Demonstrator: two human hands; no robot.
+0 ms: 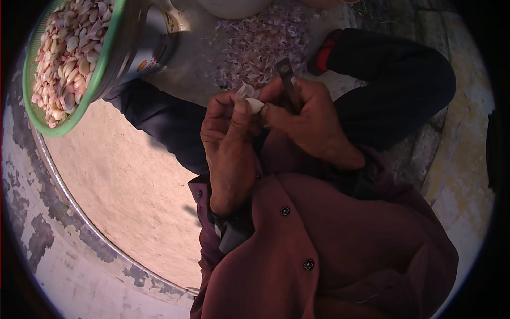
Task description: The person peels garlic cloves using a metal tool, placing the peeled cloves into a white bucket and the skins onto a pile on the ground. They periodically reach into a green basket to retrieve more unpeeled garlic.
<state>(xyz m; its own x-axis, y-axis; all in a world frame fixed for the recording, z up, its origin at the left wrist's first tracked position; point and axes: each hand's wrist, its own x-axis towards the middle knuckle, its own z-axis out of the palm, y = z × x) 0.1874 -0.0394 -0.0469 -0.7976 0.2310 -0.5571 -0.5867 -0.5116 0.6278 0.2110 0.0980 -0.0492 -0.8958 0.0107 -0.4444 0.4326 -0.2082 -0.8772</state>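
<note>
A pale garlic clove (255,105) is pinched between the fingertips of both hands, with a loose piece of papery skin (246,91) standing up at its upper left side. My left hand (229,143) has its thumb and fingers closed on the clove. My right hand (313,119) meets it from the right, thumb tip against the clove. A small knife (287,80) lies in the curled fingers of my right hand, its dark end with a hole pointing up. Its lower part is hidden by the hand.
A green basket (101,80) full of garlic cloves (66,58) stands at the upper left, above a printed bucket (154,45). Peeled skins (260,45) cover the ground ahead. A pale rounded container (234,6) is at the top edge. My bent legs flank the hands.
</note>
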